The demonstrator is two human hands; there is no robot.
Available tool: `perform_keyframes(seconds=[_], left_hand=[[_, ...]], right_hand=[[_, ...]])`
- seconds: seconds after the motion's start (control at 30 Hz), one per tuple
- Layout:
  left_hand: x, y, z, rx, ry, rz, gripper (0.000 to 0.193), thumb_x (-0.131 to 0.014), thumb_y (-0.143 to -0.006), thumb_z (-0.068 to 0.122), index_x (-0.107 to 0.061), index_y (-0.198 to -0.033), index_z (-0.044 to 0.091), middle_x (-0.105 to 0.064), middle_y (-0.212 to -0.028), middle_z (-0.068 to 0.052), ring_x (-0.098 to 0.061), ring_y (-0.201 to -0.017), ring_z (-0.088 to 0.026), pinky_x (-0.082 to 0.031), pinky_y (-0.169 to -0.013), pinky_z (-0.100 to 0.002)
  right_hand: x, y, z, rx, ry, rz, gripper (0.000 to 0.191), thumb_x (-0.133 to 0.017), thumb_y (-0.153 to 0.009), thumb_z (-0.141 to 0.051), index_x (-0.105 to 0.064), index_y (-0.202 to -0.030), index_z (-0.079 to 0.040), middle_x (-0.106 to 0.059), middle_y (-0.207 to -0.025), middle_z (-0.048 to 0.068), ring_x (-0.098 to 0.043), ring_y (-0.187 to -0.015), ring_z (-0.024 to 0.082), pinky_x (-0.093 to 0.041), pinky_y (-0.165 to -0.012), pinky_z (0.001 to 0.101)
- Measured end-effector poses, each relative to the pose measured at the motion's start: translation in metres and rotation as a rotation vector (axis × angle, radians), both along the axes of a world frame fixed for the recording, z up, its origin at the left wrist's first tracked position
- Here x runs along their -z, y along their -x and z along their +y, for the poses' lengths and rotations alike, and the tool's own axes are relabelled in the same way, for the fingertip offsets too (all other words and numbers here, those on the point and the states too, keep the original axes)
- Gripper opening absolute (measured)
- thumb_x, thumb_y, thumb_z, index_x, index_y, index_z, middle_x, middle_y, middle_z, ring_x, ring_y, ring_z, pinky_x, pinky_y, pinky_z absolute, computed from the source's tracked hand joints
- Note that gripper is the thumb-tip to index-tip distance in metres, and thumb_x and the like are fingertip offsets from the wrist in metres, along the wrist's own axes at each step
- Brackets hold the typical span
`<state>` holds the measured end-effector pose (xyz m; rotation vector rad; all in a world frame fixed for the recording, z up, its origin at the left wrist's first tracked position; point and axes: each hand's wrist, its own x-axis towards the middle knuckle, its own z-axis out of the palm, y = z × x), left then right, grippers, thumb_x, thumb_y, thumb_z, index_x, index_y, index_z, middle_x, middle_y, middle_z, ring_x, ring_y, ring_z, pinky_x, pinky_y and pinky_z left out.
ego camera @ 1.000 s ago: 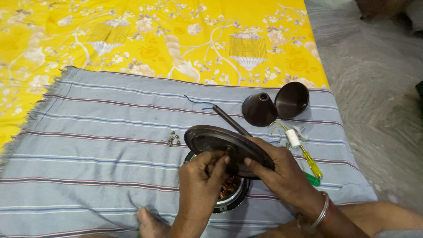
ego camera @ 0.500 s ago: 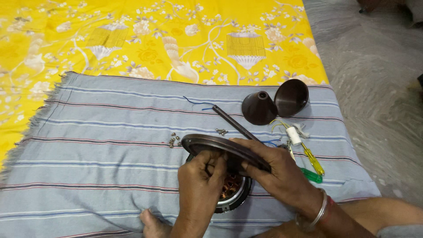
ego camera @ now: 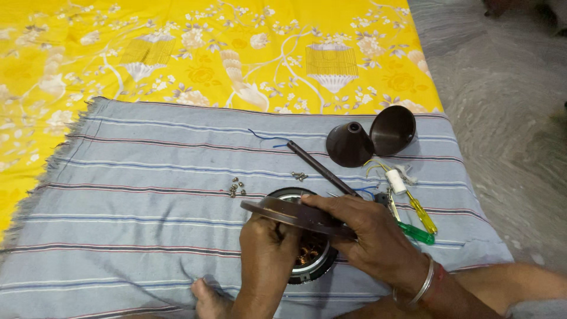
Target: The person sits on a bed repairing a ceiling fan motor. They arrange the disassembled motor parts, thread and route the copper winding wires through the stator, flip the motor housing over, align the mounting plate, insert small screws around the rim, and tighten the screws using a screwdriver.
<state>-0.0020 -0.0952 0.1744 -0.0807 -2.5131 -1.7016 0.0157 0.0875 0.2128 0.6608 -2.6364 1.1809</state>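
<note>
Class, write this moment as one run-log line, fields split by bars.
left hand: grips brown round cover | right hand: grips cover | under it: motor with copper coils | nearby: screws, screwdrivers | surface: striped cloth

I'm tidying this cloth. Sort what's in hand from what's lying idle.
In hand:
left hand
right hand
brown round cover plate
motor with copper windings

Lying about:
two brown cone cups
loose screws
yellow screwdriver
green screwdriver
dark rod

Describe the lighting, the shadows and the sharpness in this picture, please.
Head view: soft, even light with faint shadows; a weak sheen on the dark cone covers; the screws and both hands, left hand and right hand, look sharp; the far floor appears duller.
</note>
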Motion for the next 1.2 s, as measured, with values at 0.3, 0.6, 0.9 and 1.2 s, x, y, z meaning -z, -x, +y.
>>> perform_keyframes(seconds=[0.3,0.6,0.9,1.2], left_hand=[[0.051,-0.001,-0.015,-0.084,-0.168,-0.128,0.016,-0.074,-0.080,0.007,-0.075,-0.094,0.000,-0.082,-0.082,-0.011,-0.077,-0.073,-0.015,-0.060,-0.060,-0.030],[0.068,0.001,-0.041,-0.065,-1.272,-0.677,0.038,-0.057,-0.094,0.016,-0.064,-0.124,-0.007,-0.074,-0.116,-0.022,-0.077,-0.096,-0.030,-0.065,-0.084,-0.045],[0.050,-0.007,-0.042,-0.033,-1.432,-0.723,0.074,-0.052,-0.087,0.060,-0.064,-0.123,-0.003,-0.075,-0.113,-0.021,-0.073,-0.103,-0.032,-0.057,-0.092,-0.048],[0.072,0.001,-0.043,0.068,-1.510,-0.715,0.043,-0.061,-0.093,0.023,-0.064,-0.125,-0.004,-0.072,-0.120,-0.021,-0.070,-0.110,-0.032,-0.054,-0.101,-0.048]], right_hand=[[0.004,-0.008,-0.012,-0.085,-0.029,0.099,0.063,-0.077,-0.071,0.000,-0.063,-0.132,-0.011,-0.074,-0.118,0.012,-0.070,-0.110,0.033,-0.054,-0.093,0.0414],[0.015,-0.019,-0.014,-0.087,-0.205,0.218,0.078,-0.068,-0.064,0.008,-0.062,-0.138,-0.015,-0.064,-0.131,0.014,-0.062,-0.119,0.035,-0.050,-0.095,0.0450],[0.021,-0.029,-0.014,-0.033,-0.371,0.331,0.076,-0.072,-0.063,0.002,-0.063,-0.134,-0.023,-0.057,-0.142,0.013,-0.051,-0.133,0.037,-0.043,-0.101,0.0522],[0.016,-0.032,-0.011,-0.105,-0.298,0.260,0.083,-0.089,-0.058,-0.030,-0.063,-0.135,-0.016,-0.053,-0.145,0.019,-0.045,-0.139,0.041,-0.038,-0.103,0.0540]])
